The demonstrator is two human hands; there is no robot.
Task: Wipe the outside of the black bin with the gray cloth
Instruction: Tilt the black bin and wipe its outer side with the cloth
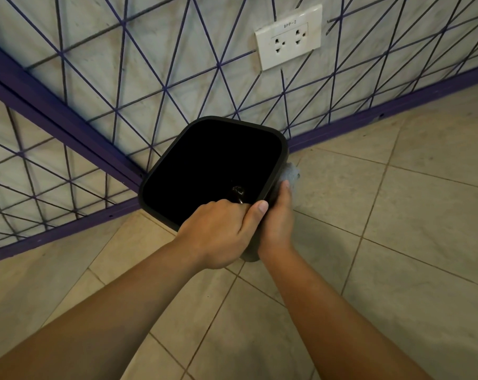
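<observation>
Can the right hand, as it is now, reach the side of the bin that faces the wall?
Probably not. The right hand presses the cloth on the bin's right side; the far side stands close against the wall. The left hand would likely have to turn it first.

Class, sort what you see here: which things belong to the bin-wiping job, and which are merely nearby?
Part of the job: black bin, gray cloth, left hand, right hand.

Merely nearby: wall socket, purple skirting, floor tiles.
</observation>
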